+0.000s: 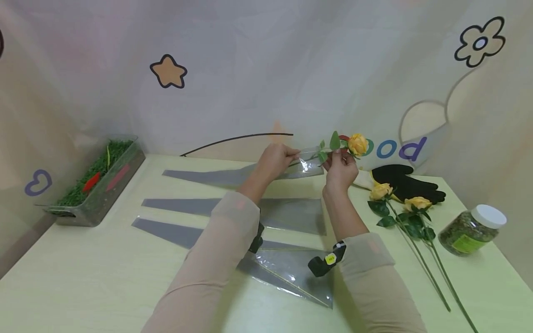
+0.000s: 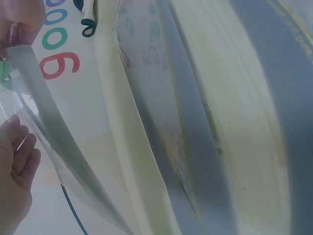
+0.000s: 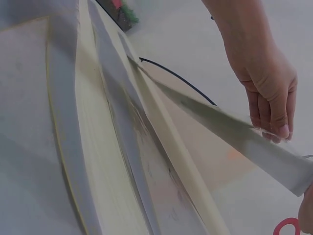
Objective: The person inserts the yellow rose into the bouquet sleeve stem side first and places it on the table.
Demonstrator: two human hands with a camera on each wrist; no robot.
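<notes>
At the back of the table, a clear and grey tapered flower sleeve (image 1: pixel 308 167) is raised, its wide end to the right. My left hand (image 1: pixel 272 162) pinches its upper edge; the left hand (image 3: pixel 269 90) shows this in the right wrist view too. A yellow artificial rose (image 1: pixel 358 144) lies with its stem running into the sleeve, its bloom and leaves outside. My right hand (image 1: pixel 341 170) holds the rose stem by the sleeve's wide opening; its fingertips are partly hidden behind leaves. In the left wrist view, the right hand (image 2: pixel 22 22) is at the sleeve's end.
More flat sleeves (image 1: pixel 291 215) lie nearer me. To the right are two yellow roses (image 1: pixel 418 203), a black glove (image 1: pixel 405 182) and a white-lidded jar (image 1: pixel 472 231). A clear bin (image 1: pixel 118 178) with green turf stands left. A printed cloth (image 1: pixel 266 69) hangs behind.
</notes>
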